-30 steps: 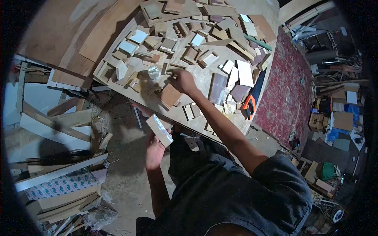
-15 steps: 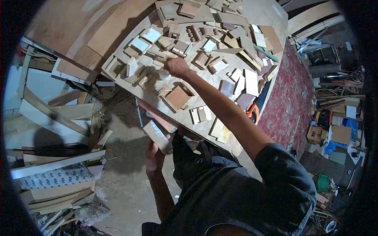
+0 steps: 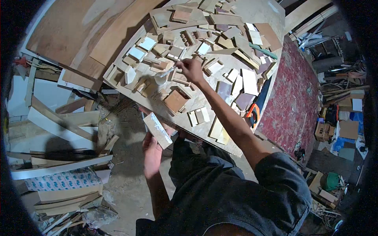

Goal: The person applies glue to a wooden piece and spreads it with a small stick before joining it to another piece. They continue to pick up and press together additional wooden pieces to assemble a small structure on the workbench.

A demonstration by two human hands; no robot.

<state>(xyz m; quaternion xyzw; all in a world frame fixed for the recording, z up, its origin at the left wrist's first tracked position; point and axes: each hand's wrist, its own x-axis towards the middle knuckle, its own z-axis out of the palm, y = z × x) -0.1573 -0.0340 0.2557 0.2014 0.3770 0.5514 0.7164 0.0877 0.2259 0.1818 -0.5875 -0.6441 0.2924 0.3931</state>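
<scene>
My left hand (image 3: 151, 146) grips a wooden block (image 3: 155, 131) below the table's front edge. White paste is streaked along the block's upturned face. Over the table, my right hand (image 3: 191, 70) is closed around the end of a slim white-smeared stick (image 3: 171, 71). The stick's other end points down to a small white cup (image 3: 160, 80), overlapping its rim in this view. Close to the cup lie a brown-faced wooden box piece (image 3: 176, 101) and small wooden assemblies.
Many wood offcuts and small box parts cover the table (image 3: 204, 135). An orange-handled saw (image 3: 254, 112) lies at the right edge, and a green strip (image 3: 263, 51) farther back. Boards and scraps (image 3: 59, 165) are stacked on the left, with boxes (image 3: 325, 131) at right.
My right hand has lifted and shifted right from the cup, bringing the stick into view. My left hand has turned the block so its white-streaked face shows more.
</scene>
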